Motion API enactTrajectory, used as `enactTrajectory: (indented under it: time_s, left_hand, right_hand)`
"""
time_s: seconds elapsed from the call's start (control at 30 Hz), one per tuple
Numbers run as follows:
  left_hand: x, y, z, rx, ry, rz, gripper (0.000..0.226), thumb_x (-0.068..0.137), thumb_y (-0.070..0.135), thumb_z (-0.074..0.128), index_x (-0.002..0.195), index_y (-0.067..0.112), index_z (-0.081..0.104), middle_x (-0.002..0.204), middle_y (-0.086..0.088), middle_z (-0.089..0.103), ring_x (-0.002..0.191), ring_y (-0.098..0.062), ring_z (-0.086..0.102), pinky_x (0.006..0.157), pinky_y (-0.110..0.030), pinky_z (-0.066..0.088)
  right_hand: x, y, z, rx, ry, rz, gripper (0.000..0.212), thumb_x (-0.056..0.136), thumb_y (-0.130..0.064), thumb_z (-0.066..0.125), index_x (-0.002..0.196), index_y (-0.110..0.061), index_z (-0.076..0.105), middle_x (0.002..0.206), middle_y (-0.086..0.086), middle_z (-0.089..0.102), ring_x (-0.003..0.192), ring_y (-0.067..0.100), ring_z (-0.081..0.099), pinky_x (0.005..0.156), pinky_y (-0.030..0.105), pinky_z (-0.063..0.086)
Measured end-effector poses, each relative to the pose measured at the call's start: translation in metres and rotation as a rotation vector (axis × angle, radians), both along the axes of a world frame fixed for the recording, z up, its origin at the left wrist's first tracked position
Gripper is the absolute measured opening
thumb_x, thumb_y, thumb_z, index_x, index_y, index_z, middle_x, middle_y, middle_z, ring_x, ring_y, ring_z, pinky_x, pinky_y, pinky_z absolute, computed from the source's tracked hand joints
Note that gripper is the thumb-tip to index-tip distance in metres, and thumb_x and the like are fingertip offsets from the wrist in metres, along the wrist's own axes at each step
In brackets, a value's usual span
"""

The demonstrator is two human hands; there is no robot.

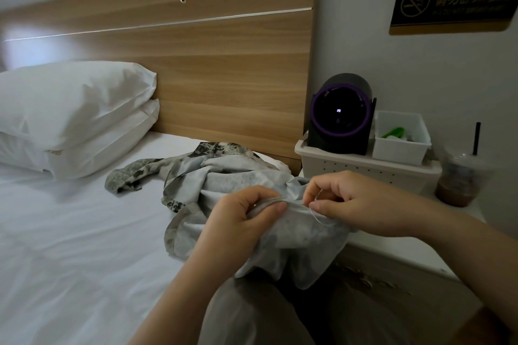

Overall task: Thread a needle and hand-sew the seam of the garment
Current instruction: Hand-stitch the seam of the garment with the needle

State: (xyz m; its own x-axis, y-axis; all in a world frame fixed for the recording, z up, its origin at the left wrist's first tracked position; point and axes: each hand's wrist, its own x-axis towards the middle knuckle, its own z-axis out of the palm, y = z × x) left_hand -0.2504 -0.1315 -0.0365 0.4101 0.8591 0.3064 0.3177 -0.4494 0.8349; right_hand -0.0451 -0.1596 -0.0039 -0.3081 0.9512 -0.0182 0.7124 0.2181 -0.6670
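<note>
Grey garment (302,235) in L hand (241,221), R hand (353,204)

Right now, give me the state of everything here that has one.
garment: crumpled on the bed, edge lifted
left hand: grips a fold of the garment
right hand: pinches the thread
thread: slack loop under the right hand
device: display lit
cup: lidded, straw in, partly full
pillows: stacked

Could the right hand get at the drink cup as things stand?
Probably yes: the drink cup stands beyond the right hand with nothing between them. But that hand pinches the thread at the garment, so it would need to let go first.
</note>
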Motion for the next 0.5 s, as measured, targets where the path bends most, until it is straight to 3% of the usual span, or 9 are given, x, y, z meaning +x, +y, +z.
enactTrajectory:
  time_s: [0.17, 0.27, 0.37, 0.5]
  left_hand:
    - [0.000, 0.001, 0.001, -0.065, -0.037, -0.015, 0.007, 0.085, 0.025, 0.068, 0.081, 0.029, 0.070, 0.079, 0.018, 0.071, 0.077, 0.005, 0.064, 0.067, -0.007, 0.045]
    - [0.000, 0.001, 0.001, -0.107, -0.067, -0.026, 0.005, 0.085, 0.025, 0.068, 0.082, 0.027, 0.072, 0.080, 0.013, 0.072, 0.076, 0.001, 0.065, 0.068, -0.012, 0.049]
    - [-0.001, 0.002, 0.000, -0.148, -0.097, -0.024, 0.005, 0.084, 0.027, 0.068, 0.083, 0.025, 0.073, 0.080, 0.003, 0.072, 0.077, -0.012, 0.067, 0.066, -0.026, 0.054]
    - [-0.003, 0.004, -0.001, -0.199, -0.118, -0.092, 0.018, 0.076, 0.042, 0.065, 0.084, 0.028, 0.073, 0.082, 0.002, 0.073, 0.078, -0.010, 0.068, 0.067, -0.022, 0.054]
  right_hand:
    - [0.005, 0.002, 0.000, -0.032, 0.045, 0.027, 0.012, 0.094, -0.026, 0.055, 0.092, -0.032, 0.065, 0.091, -0.005, 0.069, 0.088, 0.014, 0.064, 0.085, 0.037, 0.053]
    - [0.008, 0.004, 0.000, -0.064, 0.098, 0.048, 0.012, 0.093, -0.024, 0.056, 0.091, -0.031, 0.066, 0.090, -0.007, 0.070, 0.088, 0.011, 0.064, 0.082, 0.028, 0.053]
    - [0.009, 0.006, -0.001, -0.095, 0.139, 0.064, 0.013, 0.093, -0.024, 0.057, 0.089, -0.032, 0.067, 0.087, -0.013, 0.069, 0.085, 0.004, 0.064, 0.075, 0.016, 0.050]
    - [0.013, 0.008, -0.004, -0.111, 0.191, 0.077, 0.015, 0.093, -0.024, 0.057, 0.088, -0.033, 0.068, 0.091, -0.007, 0.070, 0.091, 0.011, 0.064, 0.083, 0.023, 0.051]
